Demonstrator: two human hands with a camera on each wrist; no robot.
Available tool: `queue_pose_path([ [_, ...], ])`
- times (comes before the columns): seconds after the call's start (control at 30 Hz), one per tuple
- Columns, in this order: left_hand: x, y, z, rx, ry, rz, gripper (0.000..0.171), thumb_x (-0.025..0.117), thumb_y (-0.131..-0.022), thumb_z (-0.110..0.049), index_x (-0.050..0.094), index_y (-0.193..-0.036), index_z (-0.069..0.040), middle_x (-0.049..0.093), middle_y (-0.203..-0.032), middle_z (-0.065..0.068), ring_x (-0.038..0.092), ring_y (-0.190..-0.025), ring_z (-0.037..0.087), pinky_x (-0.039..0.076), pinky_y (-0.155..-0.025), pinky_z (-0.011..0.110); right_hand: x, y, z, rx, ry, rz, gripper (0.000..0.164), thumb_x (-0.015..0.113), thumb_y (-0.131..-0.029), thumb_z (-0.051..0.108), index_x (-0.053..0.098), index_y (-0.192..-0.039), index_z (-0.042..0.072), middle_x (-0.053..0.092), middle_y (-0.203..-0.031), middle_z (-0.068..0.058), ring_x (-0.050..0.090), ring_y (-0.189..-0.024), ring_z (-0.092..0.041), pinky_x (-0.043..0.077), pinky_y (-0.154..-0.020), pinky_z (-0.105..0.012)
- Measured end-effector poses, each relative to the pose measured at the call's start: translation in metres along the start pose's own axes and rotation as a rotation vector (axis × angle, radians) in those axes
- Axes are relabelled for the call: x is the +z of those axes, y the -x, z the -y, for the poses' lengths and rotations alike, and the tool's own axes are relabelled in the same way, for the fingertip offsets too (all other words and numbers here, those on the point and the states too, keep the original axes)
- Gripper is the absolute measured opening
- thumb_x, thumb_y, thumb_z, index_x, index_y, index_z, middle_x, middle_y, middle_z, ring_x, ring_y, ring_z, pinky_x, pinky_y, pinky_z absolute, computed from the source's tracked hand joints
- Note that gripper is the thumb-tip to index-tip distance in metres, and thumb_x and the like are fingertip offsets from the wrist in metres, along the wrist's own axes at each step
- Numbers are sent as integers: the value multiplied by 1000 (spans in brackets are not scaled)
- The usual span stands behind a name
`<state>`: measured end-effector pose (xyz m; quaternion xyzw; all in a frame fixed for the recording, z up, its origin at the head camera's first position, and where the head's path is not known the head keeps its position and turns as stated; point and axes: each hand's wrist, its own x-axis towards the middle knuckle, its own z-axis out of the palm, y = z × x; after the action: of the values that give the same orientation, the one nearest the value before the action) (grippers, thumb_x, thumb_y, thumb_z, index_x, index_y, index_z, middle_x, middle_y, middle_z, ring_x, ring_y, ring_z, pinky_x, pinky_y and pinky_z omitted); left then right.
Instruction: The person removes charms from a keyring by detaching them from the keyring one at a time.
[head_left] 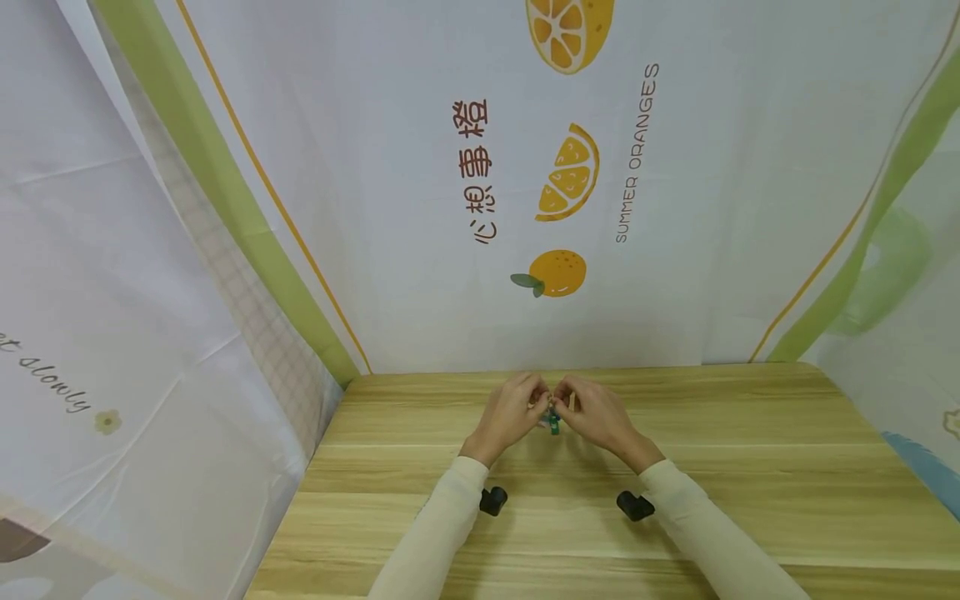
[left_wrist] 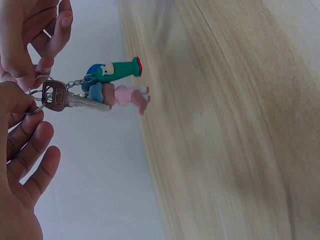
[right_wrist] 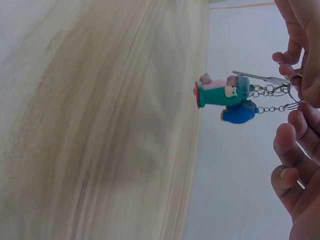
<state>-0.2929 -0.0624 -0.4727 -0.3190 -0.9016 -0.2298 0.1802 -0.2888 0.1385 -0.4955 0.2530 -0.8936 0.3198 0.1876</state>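
Both hands meet above the table, fingertips close together at a small bunch of metal split rings (left_wrist: 36, 106). My left hand (head_left: 512, 414) pinches a ring between thumb and index finger, its other fingers loosely bent. From the other side my right hand (head_left: 597, 414) pinches the rings too. A silver key (left_wrist: 58, 96) hangs from them. Beside it, on short chains (right_wrist: 270, 91), dangle a green figure charm (left_wrist: 117, 70), a pink figure charm with a pale blue top (left_wrist: 125, 95) and a blue charm (right_wrist: 239, 113). Fingertips hide part of the rings.
The wood-grain table (head_left: 570, 542) ends at a white cloth backdrop (head_left: 420, 317) printed with oranges. Cloth (head_left: 112, 333) also hangs along the left side. A black piece (head_left: 492, 501) shows by the left sleeve and another black piece (head_left: 635, 506) by the right.
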Motion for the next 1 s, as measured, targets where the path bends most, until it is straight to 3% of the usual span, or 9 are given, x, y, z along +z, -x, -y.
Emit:
queue_pose_path([
  [0.27,2,0,-2,12,7,-4,7,67,-106,-16,71,-103,-12,71,-99,0,67,-87,11,56,-73,20,-1,-1,2,12,-2,0,4,73,-98,16,69,-96,15,68,-81,6,51,-62,1,43,-55,-21],
  [0.73,4,1,4,9,-15,-26,5,68,-105,-13,69,-101,-10,70,-98,2,68,-85,13,56,-71,20,-3,2,-1,-64,-22,-36,7,71,-96,10,69,-96,17,68,-84,7,52,-65,1,43,-57,-20],
  [1.0,4,3,7,47,-35,-63,5,69,-104,-12,69,-99,-11,70,-96,1,68,-84,12,56,-70,20,-2,2,-3,-37,-34,-19,4,70,-100,12,69,-96,15,70,-87,5,51,-65,1,45,-58,-21],
])
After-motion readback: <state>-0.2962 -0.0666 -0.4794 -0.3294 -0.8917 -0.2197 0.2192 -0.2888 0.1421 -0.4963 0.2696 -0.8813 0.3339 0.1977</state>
